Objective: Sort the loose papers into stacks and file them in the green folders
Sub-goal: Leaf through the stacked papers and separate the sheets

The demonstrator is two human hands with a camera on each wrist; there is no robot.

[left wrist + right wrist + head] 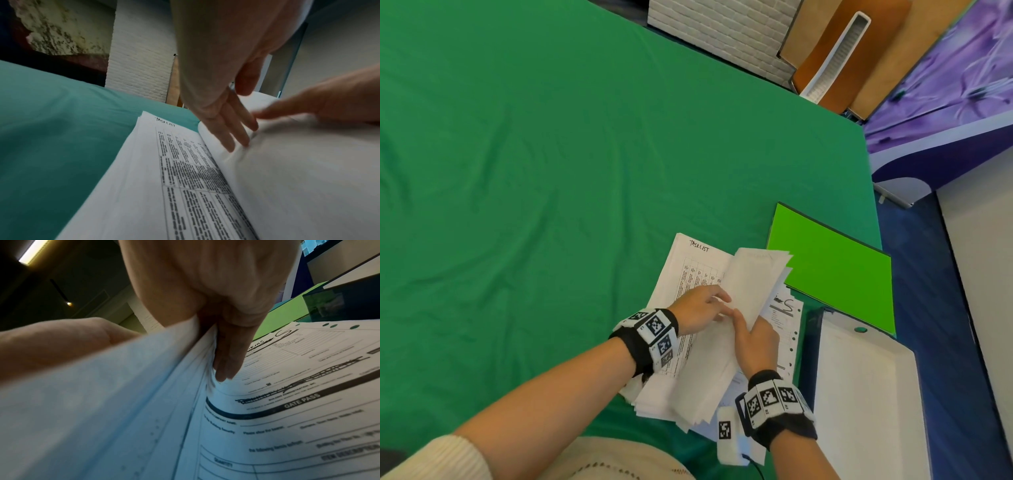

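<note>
A messy pile of white papers (pixel 698 387) lies on the green cloth near me. My right hand (pixel 751 330) grips a thick bundle of sheets (pixel 751 281) and holds it up on edge, thumb on one face and fingers (pixel 225 363) along the other. My left hand (pixel 705 303) rests straight fingers (pixel 234 136) on that bundle's near face. To the left lies a printed sheet headed TASKLIST (pixel 164 162). Under the bundle on the right is a Gate Pass form (pixel 298 386). A bright green folder (pixel 835 267) lies shut, just right of the papers.
A white box-like tray (pixel 866 394) sits at the table's right edge, below the folder. A small white tagged device (pixel 727 435) with a cable lies by my right wrist. The table edge (pixel 873 205) drops to blue floor on the right. Green cloth (pixel 551 188) stretches left and ahead.
</note>
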